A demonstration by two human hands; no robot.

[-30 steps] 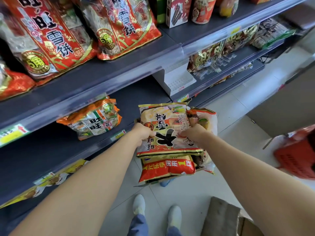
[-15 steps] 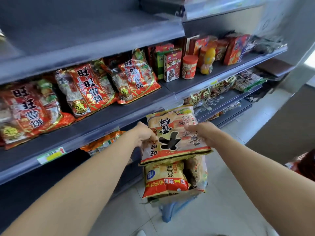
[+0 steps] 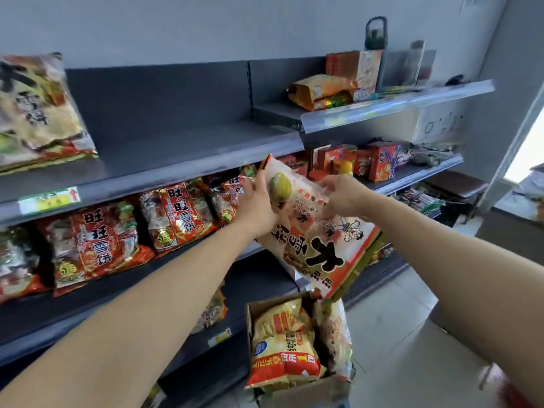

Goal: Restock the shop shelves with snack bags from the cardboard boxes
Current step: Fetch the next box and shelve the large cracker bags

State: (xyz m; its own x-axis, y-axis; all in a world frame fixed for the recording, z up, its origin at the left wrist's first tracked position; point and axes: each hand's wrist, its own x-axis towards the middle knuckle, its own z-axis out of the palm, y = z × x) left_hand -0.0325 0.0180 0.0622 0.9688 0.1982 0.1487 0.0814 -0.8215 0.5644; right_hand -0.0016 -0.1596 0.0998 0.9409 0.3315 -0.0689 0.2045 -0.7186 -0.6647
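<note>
Cream snack bag gripped (left hand, right hand), fingers curled.

A plain pale grey wall rises behind the dark grey shelving. The floor is light tile (faint joints show). At the far right, daylight pours through what may be a doorway.

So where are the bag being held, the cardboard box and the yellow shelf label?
held bag point(image 3: 321, 248): head view, printed front near the black characters.
cardboard box point(image 3: 306, 391): head view, front wall.
yellow shelf label point(image 3: 48, 200): head view, its middle.
</note>
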